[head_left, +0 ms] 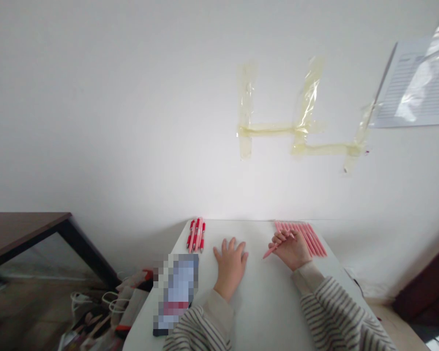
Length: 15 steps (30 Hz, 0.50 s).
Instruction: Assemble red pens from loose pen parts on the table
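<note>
So, our L hand (231,265) lies palm-down on the white table (263,307), fingers spread, gripping nada; our R hand (291,251) grasps a pink pen (269,252) just beside the row of pink pens (315,240). Red & pink pens (195,236) lie nr the far L corner.

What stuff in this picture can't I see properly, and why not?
All in the head view:
The screen of the phone: blurred into squares.
The words on the paper: too small; tape covers some, and the right edge cuts the sheet off.
Some pink pens: partly hidden by the right hand.
The left hand: its palm faces down, hidden.
The brown table: cut off by the left edge.
</note>
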Motion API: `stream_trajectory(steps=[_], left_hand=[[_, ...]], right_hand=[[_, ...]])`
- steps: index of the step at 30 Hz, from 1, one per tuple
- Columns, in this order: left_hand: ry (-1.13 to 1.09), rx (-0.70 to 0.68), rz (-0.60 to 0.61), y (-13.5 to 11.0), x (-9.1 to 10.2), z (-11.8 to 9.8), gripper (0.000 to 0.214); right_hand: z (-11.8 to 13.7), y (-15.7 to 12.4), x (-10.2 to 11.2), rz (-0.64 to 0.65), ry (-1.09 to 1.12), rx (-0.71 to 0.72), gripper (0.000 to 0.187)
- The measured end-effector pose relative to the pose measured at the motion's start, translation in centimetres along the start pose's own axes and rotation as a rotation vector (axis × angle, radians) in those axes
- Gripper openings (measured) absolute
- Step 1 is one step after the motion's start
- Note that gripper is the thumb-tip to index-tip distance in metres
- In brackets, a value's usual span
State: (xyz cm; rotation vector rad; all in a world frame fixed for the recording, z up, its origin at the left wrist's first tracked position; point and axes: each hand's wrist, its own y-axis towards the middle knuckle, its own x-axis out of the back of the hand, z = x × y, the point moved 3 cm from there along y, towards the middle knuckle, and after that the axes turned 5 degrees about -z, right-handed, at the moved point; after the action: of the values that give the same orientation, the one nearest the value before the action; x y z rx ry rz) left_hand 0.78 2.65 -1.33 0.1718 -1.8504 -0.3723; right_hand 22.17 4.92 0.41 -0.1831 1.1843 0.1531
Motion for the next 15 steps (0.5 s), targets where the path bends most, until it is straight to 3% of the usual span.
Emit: stream_trajectory(steps=[15], left_hand=[[0.004, 0.006, 0.017, -0.09, 0.3, -0.19, 0.042]], right_hand=[[0.02, -0.06, -0.16, -0.01, -0.064, 0.031, 0.027]])
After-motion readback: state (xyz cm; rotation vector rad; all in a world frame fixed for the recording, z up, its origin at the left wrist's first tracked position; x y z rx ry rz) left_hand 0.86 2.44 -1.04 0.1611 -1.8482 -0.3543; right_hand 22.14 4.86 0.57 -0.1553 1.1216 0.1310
